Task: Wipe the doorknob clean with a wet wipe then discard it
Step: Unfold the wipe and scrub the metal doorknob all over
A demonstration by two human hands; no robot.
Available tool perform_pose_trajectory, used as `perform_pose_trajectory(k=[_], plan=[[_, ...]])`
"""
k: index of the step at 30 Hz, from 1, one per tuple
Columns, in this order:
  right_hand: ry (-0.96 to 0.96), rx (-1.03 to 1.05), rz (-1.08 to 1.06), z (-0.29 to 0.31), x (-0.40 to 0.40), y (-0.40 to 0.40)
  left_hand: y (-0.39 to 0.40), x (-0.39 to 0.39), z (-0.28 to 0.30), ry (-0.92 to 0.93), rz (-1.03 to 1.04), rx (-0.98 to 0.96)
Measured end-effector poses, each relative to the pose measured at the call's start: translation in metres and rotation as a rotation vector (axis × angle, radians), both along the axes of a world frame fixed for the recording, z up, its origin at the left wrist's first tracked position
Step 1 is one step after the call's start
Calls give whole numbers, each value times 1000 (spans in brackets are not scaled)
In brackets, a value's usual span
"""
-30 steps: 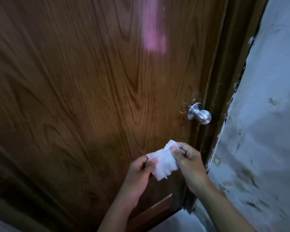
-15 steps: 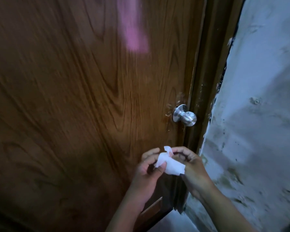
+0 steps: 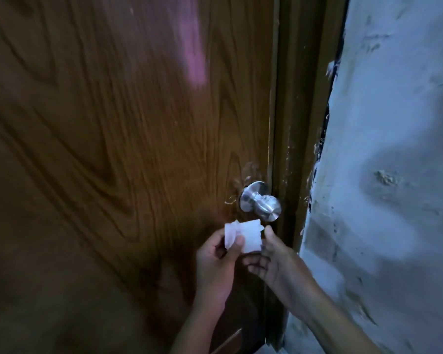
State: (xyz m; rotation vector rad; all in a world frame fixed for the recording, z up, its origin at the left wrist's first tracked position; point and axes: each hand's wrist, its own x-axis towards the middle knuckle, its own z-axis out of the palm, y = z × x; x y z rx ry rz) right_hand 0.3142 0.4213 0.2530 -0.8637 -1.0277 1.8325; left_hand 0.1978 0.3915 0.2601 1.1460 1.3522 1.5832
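Both hands are up in front of the door (image 3: 113,162), just below the doorknob (image 3: 262,201), and between them they hold a small white wet wipe (image 3: 246,235). The left hand (image 3: 216,259) pinches the wipe's left edge, its grip closed on the cloth with the thumb pressed over the front and the fingers curled behind. The right hand (image 3: 279,261) has the wipe's right side, thumb tip at the upper right corner and fingers spread underneath it; that grip looks loose, more a light pinch than a clamp. The wipe is folded or bunched into a rough square, crumpled along its top edge, and it sits just beneath the knob without touching it.

The doorknob is a round, brushed silver one on a round plate, set near the door's right edge and sticking out toward the person. Some scuffs or pale marks show on the wood around the plate. The door is dark brown with a strong wood grain, and a blurred pink patch (image 3: 193,62) shows high up on it. To the right runs the brown door frame (image 3: 298,123), and past that a pale wall (image 3: 394,123) with stains and chipped paint along its edge.
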Motion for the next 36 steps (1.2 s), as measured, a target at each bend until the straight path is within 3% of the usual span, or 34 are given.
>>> perform_pose_trajectory(k=[6,10,18,24,26,31,36], plan=[[-69,141,-116,-5,8,21,16,13,1,84,20,24],[-177,157,-221,-7,7,27,16,18,-3,70,-83,-58],[-286,193,-149,-9,10,35,31,16,-14,71,18,-85],[-265,1,-330,-23,16,39,42,16,-25,124,157,-143],[-235,-55,-415,-26,21,46,47,11,-23,239,258,-98],[-196,2,-507,-23,20,63,62,6,-9,727,399,82],[-186,100,-466,-18,12,70,68,9,-12,1005,308,32]])
